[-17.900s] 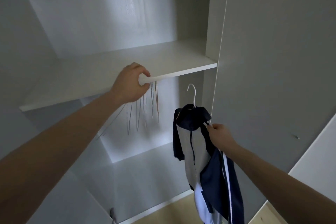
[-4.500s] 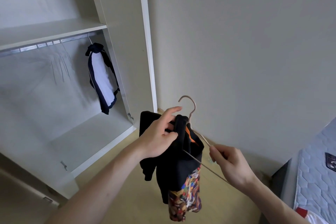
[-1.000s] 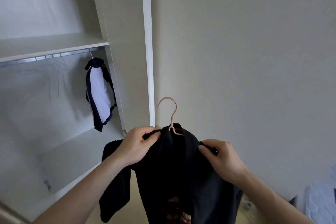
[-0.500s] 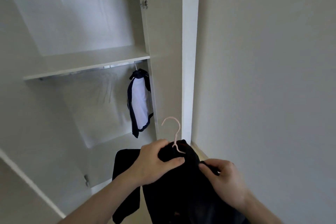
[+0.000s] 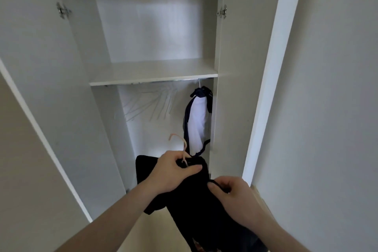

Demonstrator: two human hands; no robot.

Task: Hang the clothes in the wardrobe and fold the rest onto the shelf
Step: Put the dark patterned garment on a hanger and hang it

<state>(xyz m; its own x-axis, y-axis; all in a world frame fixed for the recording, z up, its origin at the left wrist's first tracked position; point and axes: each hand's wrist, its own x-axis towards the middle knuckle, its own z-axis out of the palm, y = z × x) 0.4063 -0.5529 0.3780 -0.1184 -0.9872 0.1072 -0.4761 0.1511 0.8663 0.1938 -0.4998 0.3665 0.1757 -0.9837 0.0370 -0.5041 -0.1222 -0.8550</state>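
— What has changed as we face the wardrobe (image 5: pixel 235 67)?

— A second ago we stood off to its side; now we stand square before the open doors, the black garment (image 5: pixel 196 196) already seated on its pink hanger (image 5: pixel 180 143). Hanging it on the rail (image 5: pixel 163 81) looks next.

— And our hands?

— Our left hand (image 5: pixel 171 172) curls round the collar at the hanger's neck; our right hand (image 5: pixel 235 196) pinches the shoulder fabric. The navy-and-white jacket (image 5: pixel 197 120) hangs at the rail's right end, beneath the shelf (image 5: pixel 153 71).
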